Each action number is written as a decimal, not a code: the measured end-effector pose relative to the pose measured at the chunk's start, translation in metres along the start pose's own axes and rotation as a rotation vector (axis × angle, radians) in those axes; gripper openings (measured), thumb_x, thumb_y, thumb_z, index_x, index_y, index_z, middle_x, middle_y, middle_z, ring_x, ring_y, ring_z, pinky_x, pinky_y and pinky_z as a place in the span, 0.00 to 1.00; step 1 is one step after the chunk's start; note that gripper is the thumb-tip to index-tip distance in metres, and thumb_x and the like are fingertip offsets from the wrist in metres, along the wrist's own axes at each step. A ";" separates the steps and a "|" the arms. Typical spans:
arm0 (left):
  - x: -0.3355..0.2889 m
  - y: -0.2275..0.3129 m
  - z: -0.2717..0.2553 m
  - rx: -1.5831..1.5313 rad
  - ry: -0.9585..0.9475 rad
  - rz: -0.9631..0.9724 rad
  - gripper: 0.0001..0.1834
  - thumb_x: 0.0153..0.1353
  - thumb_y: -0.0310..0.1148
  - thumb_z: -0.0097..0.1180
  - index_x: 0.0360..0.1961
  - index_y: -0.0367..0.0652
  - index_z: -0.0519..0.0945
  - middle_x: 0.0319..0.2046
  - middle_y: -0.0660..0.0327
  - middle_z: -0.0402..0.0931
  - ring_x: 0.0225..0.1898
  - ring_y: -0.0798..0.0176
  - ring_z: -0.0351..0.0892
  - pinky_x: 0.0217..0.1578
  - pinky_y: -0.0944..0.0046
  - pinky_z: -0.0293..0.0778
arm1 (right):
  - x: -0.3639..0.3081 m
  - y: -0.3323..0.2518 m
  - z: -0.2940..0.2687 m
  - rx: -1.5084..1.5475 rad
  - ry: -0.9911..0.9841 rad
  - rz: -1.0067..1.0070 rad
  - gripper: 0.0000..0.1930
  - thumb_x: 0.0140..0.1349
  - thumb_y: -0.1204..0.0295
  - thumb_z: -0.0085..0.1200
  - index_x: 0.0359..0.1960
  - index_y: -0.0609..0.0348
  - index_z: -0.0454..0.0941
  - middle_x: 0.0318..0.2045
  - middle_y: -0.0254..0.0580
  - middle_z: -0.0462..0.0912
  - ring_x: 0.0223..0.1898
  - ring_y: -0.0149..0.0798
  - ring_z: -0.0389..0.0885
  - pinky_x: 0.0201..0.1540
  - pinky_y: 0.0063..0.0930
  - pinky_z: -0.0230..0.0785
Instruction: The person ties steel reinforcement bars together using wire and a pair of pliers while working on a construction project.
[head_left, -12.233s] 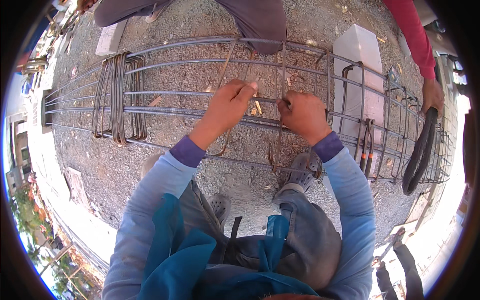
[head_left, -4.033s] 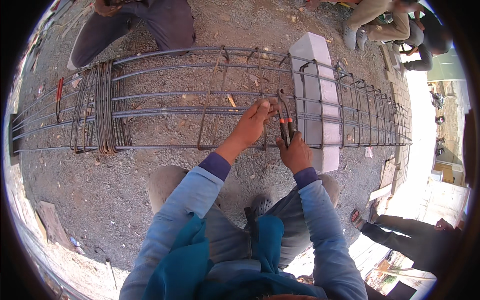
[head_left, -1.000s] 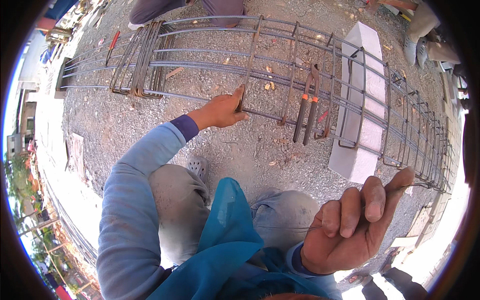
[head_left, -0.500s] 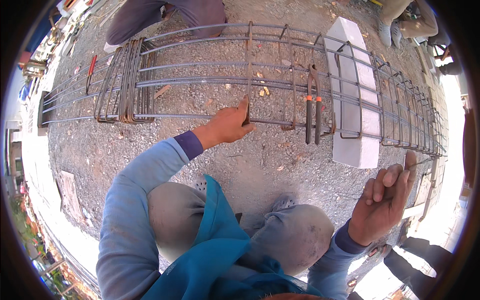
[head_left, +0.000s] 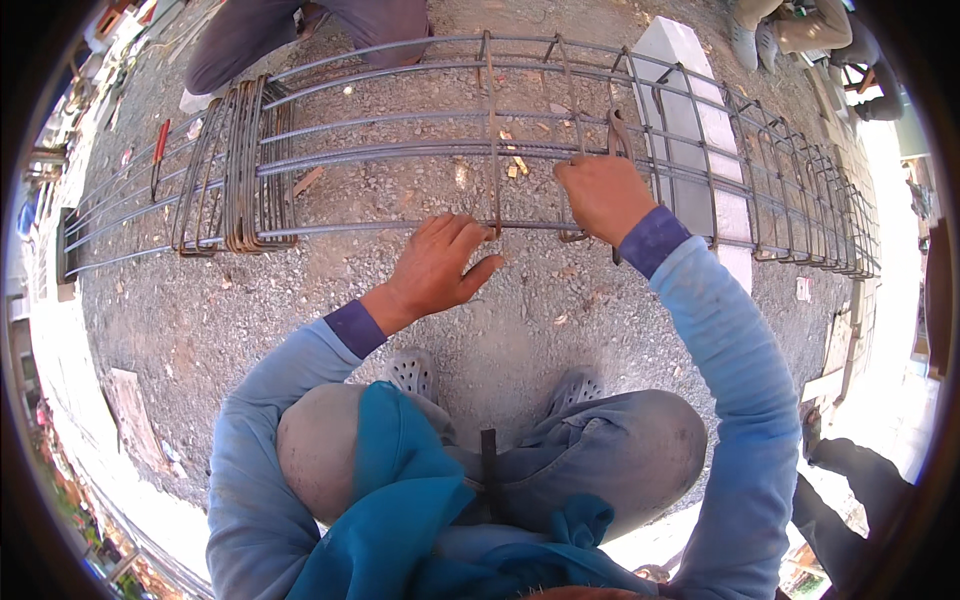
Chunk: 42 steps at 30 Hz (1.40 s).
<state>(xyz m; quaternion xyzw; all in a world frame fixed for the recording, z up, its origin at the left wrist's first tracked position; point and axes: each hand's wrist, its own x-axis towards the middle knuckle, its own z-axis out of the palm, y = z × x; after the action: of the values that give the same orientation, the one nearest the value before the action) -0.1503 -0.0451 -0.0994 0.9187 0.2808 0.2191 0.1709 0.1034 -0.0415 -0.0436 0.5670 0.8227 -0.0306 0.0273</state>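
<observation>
A long cage of steel reinforcing bars spans the ground in front of me. My left hand lies at its near bar, fingers over the bar and thumb held apart. The index fingertip is by the lower corner of a rusty stirrup. To its right, my right hand is closed around the handles of tying nippers. Their head shows beyond my knuckles, and a dark handle end pokes out below. The hand covers most of the handles and part of another stirrup.
Bunched stirrups hang at the cage's left, near red-handled pliers. A white block supports the cage at right. One person kneels across the cage; another's feet show at far right. My knees are below.
My right hand has swung from the lower right up to the nippers on the cage and closed. My left hand has loosened from the stirrup, its thumb now apart.
</observation>
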 end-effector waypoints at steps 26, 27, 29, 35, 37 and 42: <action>-0.009 0.029 0.059 -1.300 0.017 -0.978 0.13 0.64 0.30 0.41 0.46 0.38 0.73 0.23 0.65 0.70 0.24 0.67 0.77 0.25 0.67 0.74 | 0.037 -0.045 0.035 0.053 -0.024 0.033 0.06 0.45 0.73 0.56 0.25 0.60 0.82 0.27 0.51 0.82 0.34 0.50 0.83 0.36 0.41 0.76; -0.008 0.030 0.058 -1.302 0.010 -0.975 0.13 0.64 0.30 0.41 0.46 0.38 0.73 0.23 0.65 0.70 0.24 0.67 0.77 0.25 0.67 0.74 | 0.036 -0.048 0.037 0.071 0.037 0.092 0.06 0.46 0.73 0.56 0.25 0.61 0.82 0.27 0.52 0.82 0.35 0.51 0.83 0.36 0.42 0.75; -0.008 0.031 0.056 -1.135 0.018 -0.920 0.12 0.62 0.29 0.43 0.39 0.36 0.76 0.19 0.57 0.74 0.28 0.61 0.81 0.26 0.63 0.73 | 0.032 -0.060 0.042 0.094 0.102 0.152 0.06 0.46 0.73 0.55 0.24 0.61 0.81 0.27 0.53 0.82 0.35 0.51 0.83 0.36 0.42 0.75; -0.017 0.024 0.047 -0.617 -0.052 -0.592 0.11 0.58 0.32 0.48 0.35 0.36 0.79 0.29 0.44 0.78 0.32 0.41 0.77 0.35 0.52 0.72 | -0.005 -0.109 0.082 0.525 0.367 0.489 0.07 0.52 0.70 0.53 0.28 0.61 0.77 0.29 0.49 0.80 0.32 0.54 0.80 0.35 0.45 0.72; -0.013 0.020 0.029 -0.571 -0.114 -0.548 0.11 0.59 0.32 0.48 0.36 0.37 0.79 0.28 0.46 0.77 0.31 0.47 0.78 0.35 0.55 0.71 | -0.013 -0.113 0.101 0.673 0.663 0.480 0.09 0.52 0.71 0.54 0.34 0.58 0.77 0.31 0.47 0.80 0.32 0.54 0.80 0.34 0.44 0.73; 0.000 0.015 -0.004 -0.362 -0.065 -0.430 0.10 0.57 0.33 0.49 0.33 0.39 0.80 0.30 0.46 0.78 0.34 0.42 0.78 0.35 0.51 0.73 | -0.018 -0.129 0.094 0.757 0.734 0.476 0.10 0.53 0.72 0.56 0.37 0.55 0.75 0.30 0.46 0.79 0.31 0.53 0.80 0.32 0.43 0.73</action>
<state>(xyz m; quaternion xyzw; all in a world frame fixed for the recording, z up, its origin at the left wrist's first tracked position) -0.1460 -0.0558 -0.0898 0.7993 0.4197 0.1948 0.3836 -0.0099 -0.1118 -0.1332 0.6802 0.5599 -0.1173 -0.4584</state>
